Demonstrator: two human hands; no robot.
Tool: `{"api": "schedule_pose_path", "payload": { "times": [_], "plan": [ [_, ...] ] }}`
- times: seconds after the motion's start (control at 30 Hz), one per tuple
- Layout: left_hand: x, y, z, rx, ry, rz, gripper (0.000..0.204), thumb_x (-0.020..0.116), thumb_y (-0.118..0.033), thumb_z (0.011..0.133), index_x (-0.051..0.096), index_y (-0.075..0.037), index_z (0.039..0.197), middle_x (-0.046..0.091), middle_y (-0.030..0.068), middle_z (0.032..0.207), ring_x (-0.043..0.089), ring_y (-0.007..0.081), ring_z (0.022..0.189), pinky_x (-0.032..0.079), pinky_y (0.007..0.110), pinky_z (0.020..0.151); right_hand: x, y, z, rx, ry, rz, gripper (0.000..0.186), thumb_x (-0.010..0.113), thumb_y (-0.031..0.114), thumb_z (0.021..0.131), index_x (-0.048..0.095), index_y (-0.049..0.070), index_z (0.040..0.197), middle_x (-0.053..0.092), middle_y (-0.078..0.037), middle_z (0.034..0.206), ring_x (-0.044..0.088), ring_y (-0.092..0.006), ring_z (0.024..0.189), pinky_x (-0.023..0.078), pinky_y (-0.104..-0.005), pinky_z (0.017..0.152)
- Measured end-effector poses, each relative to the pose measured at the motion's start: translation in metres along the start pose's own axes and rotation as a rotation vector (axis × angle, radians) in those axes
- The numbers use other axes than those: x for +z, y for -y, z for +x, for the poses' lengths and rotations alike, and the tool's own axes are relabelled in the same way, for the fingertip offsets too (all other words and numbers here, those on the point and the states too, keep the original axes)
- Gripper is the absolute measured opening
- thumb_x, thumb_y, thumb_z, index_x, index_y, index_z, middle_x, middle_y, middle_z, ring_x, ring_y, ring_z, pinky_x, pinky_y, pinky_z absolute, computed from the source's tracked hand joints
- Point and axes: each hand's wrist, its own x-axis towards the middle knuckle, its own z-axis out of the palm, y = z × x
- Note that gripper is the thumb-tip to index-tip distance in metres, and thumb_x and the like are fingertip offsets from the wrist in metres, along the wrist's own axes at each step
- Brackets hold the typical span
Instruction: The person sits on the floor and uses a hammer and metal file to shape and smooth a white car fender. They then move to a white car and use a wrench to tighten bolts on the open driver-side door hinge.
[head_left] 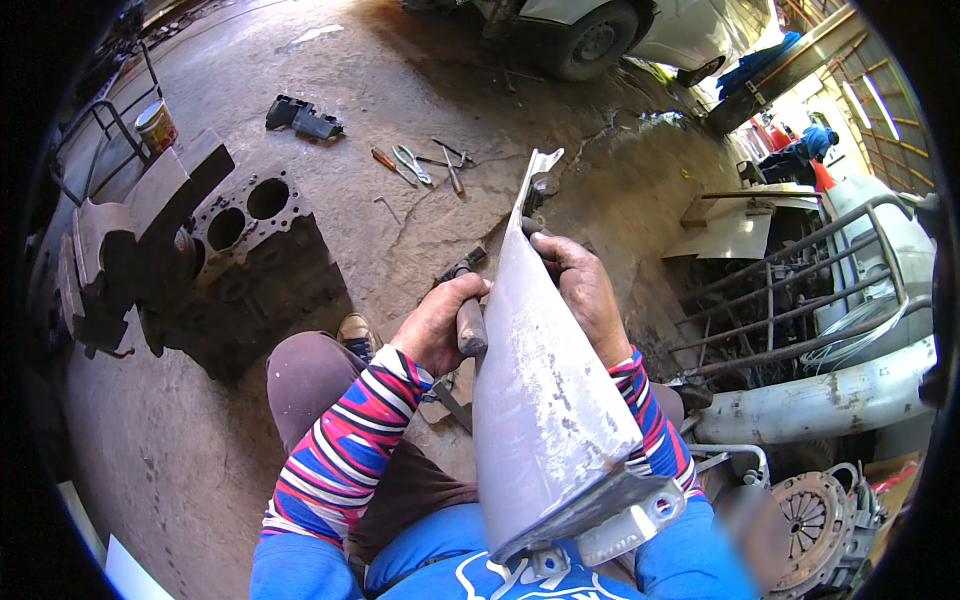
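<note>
A long, tapering grey car body panel with scuffed, patchy paint stands on end before me. Its narrow tip points away and its wide end, with metal bracket tabs, rests near my lap. My left hand is closed round a hammer, whose worn round handle end sticks out beside the panel's left edge. Past the fingers shows the dark hammer head. My right hand grips the panel's right edge, its fingers partly hidden; a dark object by the fingertips is too small to name.
An engine block stands at left. Pliers, screwdrivers and a black plastic part lie on the concrete floor ahead. At right are a tubular metal rack, a white bumper and a clutch cover. A vehicle wheel is beyond.
</note>
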Motion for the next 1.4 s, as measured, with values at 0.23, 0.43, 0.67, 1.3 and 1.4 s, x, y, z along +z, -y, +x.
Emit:
{"api": "schedule_pose_path", "payload": {
  "times": [0.23, 0.43, 0.67, 1.3, 1.4],
  "plan": [
    [-0.006, 0.001, 0.001, 0.005, 0.015, 0.023, 0.028, 0.056, -0.024, 0.089, 0.055, -0.002, 0.107, 0.062, 0.0107, 0.091, 0.063, 0.021, 0.076, 0.054, 0.037, 0.071, 0.0, -0.006, -0.002, 0.001, 0.011, 0.046, 0.02, 0.051, 0.01, 0.093, 0.061, 0.002, 0.107, 0.066, -0.008, 0.092, 0.065, -0.0181, 0.08, 0.056, -0.0325, 0.075],
    [-0.003, -0.003, 0.0, 0.005, -0.024, 0.006, 0.029, 0.059, -0.023, 0.087, 0.063, 0.001, 0.103, 0.07, 0.0105, 0.085, 0.069, 0.0193, 0.067, 0.059, 0.031, 0.065, -0.001, -0.007, 0.0, 0.071, 0.095, 0.161, 0.022, 0.051, 0.01, 0.092, 0.059, 0.001, 0.111, 0.065, -0.008, 0.095, 0.064, -0.0175, 0.086, 0.053, -0.0317, 0.083],
    [-0.005, 0.002, 0.006, 0.059, -0.065, 0.077, 0.027, 0.054, -0.024, 0.088, 0.061, 0.0, 0.099, 0.064, 0.0107, 0.089, 0.062, 0.0205, 0.076, 0.053, 0.036, 0.071, -0.009, -0.013, -0.003, 0.089, 0.155, 0.228, 0.024, 0.051, 0.013, 0.095, 0.062, -0.001, 0.111, 0.069, -0.012, 0.095, 0.069, -0.0208, 0.082, 0.057, -0.0338, 0.08],
    [0.0, -0.004, -0.019, 0.269, -0.247, 0.301, 0.027, 0.06, -0.024, 0.088, 0.058, 0.001, 0.099, 0.06, 0.0066, 0.083, 0.059, 0.0152, 0.072, 0.05, 0.03, 0.07, -0.063, -0.015, -0.057, 0.052, 0.212, -0.128, 0.041, 0.046, 0.03, 0.1, 0.059, -0.002, 0.123, 0.067, -0.01, 0.109, 0.064, -0.0159, 0.096, 0.05, -0.0287, 0.087],
    [0.0, -0.003, -0.019, 0.28, -0.263, 0.317, 0.029, 0.061, -0.026, 0.088, 0.057, 0.001, 0.099, 0.059, 0.0065, 0.083, 0.058, 0.0145, 0.072, 0.049, 0.029, 0.07, -0.078, -0.019, -0.061, -0.097, 0.269, -0.224, 0.045, 0.047, 0.033, 0.101, 0.057, -0.002, 0.127, 0.066, -0.011, 0.114, 0.063, -0.017, 0.1, 0.05, -0.0289, 0.088]
  ]
}}
